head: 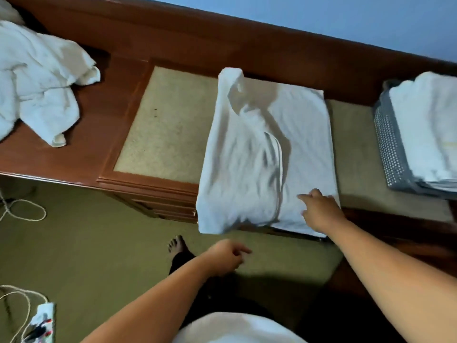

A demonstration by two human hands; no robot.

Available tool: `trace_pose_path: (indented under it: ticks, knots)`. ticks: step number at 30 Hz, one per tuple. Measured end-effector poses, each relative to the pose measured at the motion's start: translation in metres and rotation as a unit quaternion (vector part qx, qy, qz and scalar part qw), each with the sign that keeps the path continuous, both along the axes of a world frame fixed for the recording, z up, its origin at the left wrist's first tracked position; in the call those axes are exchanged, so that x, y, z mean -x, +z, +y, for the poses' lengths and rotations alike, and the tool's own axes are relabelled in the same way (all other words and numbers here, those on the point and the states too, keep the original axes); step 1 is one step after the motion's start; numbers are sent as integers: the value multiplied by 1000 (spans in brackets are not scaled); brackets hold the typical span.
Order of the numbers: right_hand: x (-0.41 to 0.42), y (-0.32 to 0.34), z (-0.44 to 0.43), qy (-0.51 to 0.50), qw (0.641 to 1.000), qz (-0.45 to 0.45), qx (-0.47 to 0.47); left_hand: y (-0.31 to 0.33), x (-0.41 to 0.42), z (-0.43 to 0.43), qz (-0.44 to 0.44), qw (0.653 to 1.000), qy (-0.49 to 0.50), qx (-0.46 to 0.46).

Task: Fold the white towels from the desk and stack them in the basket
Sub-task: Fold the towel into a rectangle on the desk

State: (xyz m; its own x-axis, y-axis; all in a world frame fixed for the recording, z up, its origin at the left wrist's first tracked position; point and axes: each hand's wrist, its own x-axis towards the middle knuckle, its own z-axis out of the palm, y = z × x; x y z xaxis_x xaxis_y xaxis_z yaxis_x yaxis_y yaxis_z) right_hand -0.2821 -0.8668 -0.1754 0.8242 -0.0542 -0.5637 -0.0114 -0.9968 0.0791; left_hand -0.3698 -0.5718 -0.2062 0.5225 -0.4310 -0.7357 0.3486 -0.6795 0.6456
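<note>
Wooden desk (173, 40), blue wall (321, 18) | towel (296, 125) mid-desk, long axis near edge to wall, left half lifted, blurred | right hand (319, 209) flat on near right corner | left hand (222, 258) below desk edge, loosely curled, empty | basket (388, 144) right, folded stack (427, 125) inside | crumpled pile (37, 82) left

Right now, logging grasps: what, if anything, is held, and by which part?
Nothing gripped. Right hand rests on the towel near its front edge; left hand is free.

A wooden desk (173, 40), blue wall (346, 18), olive carpet (86, 243).
</note>
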Motion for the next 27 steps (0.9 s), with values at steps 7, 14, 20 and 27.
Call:
trace_pose_path:
  ticks: [7, 14, 20, 27]
  knots:
    - [68, -38, 19, -285, 928, 67, -229, -22, -22, 69, -31, 957, 249, -144]
    - [50, -58, 71, -560, 740, 46, -369, -25, -73, 64, 64, 902, 427, -14]
    - [41, -70, 76, -586, 712, 42, -385, -39, -78, 55, 46, 908, 409, -75]
    - [66, -92, 69, -483, 784, 42, -387, -27, -83, 73, 44, 959, 270, -67]
